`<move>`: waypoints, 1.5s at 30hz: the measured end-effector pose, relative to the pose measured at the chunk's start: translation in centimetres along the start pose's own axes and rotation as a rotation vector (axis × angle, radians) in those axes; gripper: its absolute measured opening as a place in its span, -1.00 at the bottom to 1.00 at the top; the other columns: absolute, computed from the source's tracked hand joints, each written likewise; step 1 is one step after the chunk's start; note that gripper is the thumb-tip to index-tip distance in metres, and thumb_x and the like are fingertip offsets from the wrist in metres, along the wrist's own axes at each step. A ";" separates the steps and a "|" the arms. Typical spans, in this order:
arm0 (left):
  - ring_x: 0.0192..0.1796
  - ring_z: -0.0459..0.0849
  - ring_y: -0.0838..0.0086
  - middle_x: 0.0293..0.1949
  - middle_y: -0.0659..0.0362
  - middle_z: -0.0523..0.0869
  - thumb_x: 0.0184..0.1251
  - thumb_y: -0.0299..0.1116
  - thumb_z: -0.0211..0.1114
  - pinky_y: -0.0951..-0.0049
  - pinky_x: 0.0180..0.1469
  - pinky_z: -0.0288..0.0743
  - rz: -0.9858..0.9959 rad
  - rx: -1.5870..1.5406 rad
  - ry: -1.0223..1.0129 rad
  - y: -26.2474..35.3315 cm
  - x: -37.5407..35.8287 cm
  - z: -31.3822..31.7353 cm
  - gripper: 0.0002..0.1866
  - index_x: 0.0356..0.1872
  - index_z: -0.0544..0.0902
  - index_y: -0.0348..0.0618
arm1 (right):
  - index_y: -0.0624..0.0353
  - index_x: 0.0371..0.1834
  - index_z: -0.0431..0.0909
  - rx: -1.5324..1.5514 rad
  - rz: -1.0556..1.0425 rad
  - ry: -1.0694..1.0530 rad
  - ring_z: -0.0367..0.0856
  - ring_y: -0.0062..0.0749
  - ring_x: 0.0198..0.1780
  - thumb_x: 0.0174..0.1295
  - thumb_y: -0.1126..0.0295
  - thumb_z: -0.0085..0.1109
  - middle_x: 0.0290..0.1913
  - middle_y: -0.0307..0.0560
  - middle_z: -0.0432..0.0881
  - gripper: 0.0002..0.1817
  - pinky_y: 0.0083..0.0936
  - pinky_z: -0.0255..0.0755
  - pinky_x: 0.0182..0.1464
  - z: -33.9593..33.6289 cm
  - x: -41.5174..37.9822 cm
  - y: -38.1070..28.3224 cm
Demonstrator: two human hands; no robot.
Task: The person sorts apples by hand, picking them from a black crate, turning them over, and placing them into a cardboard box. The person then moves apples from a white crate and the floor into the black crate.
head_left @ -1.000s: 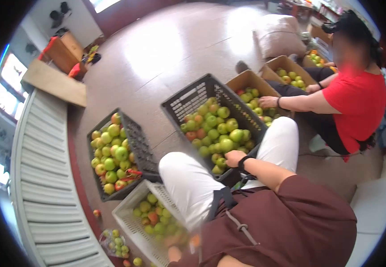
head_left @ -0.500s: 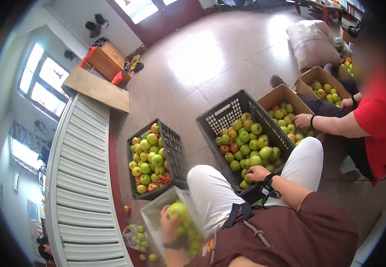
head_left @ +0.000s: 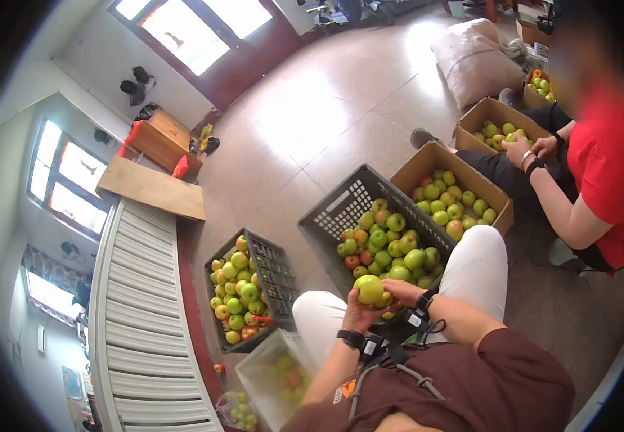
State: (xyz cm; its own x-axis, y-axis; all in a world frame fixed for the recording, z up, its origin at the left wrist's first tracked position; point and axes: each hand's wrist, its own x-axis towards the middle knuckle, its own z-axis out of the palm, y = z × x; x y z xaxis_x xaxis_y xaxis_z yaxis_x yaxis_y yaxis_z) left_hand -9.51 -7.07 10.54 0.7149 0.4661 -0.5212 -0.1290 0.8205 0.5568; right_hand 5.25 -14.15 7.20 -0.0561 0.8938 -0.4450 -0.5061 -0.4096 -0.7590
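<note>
A yellow-green apple (head_left: 371,289) is held in front of my knees, near the close end of a large black crate (head_left: 326,216). My left hand (head_left: 359,315) is closed around it from below and the left. From the other side, my right hand (head_left: 402,292) curls its fingers at the apple's right edge. Part of another apple shows between the hands, mostly covered by the fingers. Green and reddish apples (head_left: 391,245) fill the crate just beyond. By my left leg stands a white crate (head_left: 258,363) with more apples inside.
A smaller black crate (head_left: 272,270) of apples stands left, beside a white slatted radiator (head_left: 139,317). Cardboard boxes (head_left: 495,183) of apples are at right, where a person in red (head_left: 600,173) handles an apple. A bag of apples (head_left: 240,410) lies lower left.
My left hand has come up from the white crate to meet my right hand, with an apple between them. My right hand has left the large crate's apples. The other person's hands have come together.
</note>
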 end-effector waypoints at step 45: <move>-0.05 0.54 0.31 -0.08 0.10 0.52 0.33 -0.14 0.04 0.17 -0.04 0.47 -0.173 0.041 0.088 -1.7 2.5 -4.3 -0.63 0.06 0.38 -0.11 | 0.24 0.20 0.24 -0.851 -0.454 0.223 0.43 -0.05 0.08 -0.12 -0.01 0.30 0.01 0.24 0.45 -0.16 -0.37 0.29 0.13 0.0 2.6 3.7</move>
State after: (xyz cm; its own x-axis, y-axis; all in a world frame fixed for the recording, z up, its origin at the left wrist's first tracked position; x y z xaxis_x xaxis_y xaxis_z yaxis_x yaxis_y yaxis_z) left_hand -10.41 -5.86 5.52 0.6609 0.3476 -0.6651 0.0205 0.8775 0.4790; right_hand 3.23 -13.37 3.25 0.1974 0.9795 -0.0401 0.3526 -0.1092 -0.9294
